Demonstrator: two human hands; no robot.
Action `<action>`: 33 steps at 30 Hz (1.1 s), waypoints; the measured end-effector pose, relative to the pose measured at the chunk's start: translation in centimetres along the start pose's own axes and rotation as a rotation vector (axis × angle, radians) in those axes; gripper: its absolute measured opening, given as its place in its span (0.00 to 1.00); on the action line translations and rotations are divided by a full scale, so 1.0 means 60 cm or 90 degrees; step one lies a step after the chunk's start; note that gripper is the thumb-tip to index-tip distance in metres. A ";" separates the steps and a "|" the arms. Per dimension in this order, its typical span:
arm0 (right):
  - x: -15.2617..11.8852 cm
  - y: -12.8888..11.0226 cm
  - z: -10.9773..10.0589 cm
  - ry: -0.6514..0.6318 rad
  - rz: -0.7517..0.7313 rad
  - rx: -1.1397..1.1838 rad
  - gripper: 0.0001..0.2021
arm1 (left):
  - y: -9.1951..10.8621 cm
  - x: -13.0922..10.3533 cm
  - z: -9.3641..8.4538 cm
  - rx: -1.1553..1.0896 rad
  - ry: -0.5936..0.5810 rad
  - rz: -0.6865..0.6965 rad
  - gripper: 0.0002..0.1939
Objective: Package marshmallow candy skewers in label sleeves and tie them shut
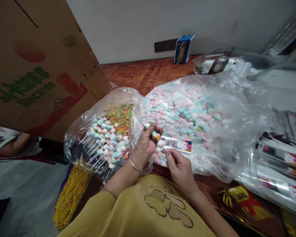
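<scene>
My left hand is closed around a small printed wrapper with a sweet inside, and a thin stick points up and left from it. Close beside it, my right hand pinches at the lower end near a pink and white sweet; what its fingertips hold is too small to name. A flat printed wrapper lies just behind, on a large clear bag of pink and blue marshmallows. Left of my hands, skewered sweets with white sticks lie on a bag of colourful rings.
A large cardboard box stands at the left. A blue device is by the wall. Printed wrappers are stacked at the right, near a red and gold packet. Another person's arm shows at far left.
</scene>
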State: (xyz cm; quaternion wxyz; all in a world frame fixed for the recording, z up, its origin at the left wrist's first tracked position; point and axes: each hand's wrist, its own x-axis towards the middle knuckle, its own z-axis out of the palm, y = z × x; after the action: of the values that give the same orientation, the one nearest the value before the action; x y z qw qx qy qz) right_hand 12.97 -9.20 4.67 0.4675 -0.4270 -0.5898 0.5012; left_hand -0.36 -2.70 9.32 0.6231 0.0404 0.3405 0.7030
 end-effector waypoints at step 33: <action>-0.003 0.014 -0.005 0.123 -0.108 -0.260 0.12 | -0.012 -0.006 -0.023 0.183 -0.106 -0.015 0.27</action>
State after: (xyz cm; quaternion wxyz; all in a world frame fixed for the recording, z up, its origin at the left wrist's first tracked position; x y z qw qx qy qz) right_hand 13.31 -9.21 3.85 0.4660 -0.5074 -0.6652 0.2879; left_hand -0.33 -3.61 8.04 0.6453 0.1835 0.3850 0.6338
